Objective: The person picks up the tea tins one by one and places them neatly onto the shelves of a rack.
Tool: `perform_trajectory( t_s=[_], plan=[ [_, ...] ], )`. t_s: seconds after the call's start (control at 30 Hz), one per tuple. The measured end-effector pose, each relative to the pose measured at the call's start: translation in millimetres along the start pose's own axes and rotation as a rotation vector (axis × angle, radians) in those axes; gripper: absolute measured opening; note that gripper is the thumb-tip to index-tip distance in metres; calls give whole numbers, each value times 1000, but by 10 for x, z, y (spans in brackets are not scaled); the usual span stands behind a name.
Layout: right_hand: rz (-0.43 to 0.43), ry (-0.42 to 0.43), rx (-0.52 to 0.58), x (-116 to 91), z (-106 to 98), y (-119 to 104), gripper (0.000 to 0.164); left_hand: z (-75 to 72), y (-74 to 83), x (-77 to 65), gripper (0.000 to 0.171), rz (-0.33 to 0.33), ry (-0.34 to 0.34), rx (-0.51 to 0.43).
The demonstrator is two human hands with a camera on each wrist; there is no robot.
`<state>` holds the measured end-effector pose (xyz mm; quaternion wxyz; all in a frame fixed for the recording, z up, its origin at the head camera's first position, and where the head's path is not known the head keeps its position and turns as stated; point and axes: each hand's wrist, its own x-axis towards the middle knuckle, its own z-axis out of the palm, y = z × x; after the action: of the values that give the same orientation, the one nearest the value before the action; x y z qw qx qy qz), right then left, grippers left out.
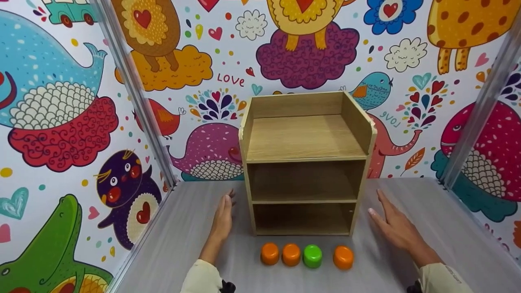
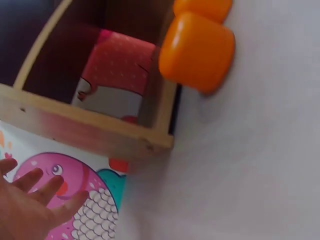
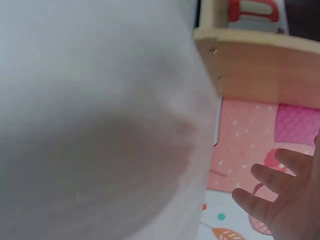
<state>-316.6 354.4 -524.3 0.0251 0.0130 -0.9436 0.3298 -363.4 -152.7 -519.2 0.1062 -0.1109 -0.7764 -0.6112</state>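
Nothing is grasped: the left grip (image 1: 222, 219) is released, its fingers extended beside the wooden shelf unit (image 1: 306, 160), and the right grip (image 1: 397, 228) is likewise released on the opposite side, with thumb and fingers spread. The unit is flanked by both, but in the head view it is touched by neither.

If the unit is to be steadied or shifted, it is probably best taken low on both side panels at once, with even pressure, so that it is not tipped or skewed. Care is likely needed at the front, where small rounded pieces could easily be knocked by a forearm or by the base. For these, a light pinch from above would seem enough.

The pieces are lined up just before the unit: a first orange piece (image 1: 270, 254), a second orange piece (image 1: 291, 254), a green piece (image 1: 312, 256) and, set a little apart, a third orange piece (image 1: 343, 257).

Everything is carried by a flat grey worktop (image 1: 163, 252). It is enclosed at the back and sides by walls (image 1: 222, 61) covered in bright cartoon animals, clouds and hearts, with the corners edged by metal posts (image 1: 133, 89).
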Motion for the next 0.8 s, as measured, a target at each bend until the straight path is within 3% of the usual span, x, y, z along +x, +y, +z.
perform_trajectory(
  t_s=[0.27,0.8],
  plan=[
    [6,21,26,-161,99,-124,94,70,102,-118,62,-16,42,-106],
    [80,-30,48,-412,338,-343,104,340,105,-205,61,44,29,-134]
  ],
)
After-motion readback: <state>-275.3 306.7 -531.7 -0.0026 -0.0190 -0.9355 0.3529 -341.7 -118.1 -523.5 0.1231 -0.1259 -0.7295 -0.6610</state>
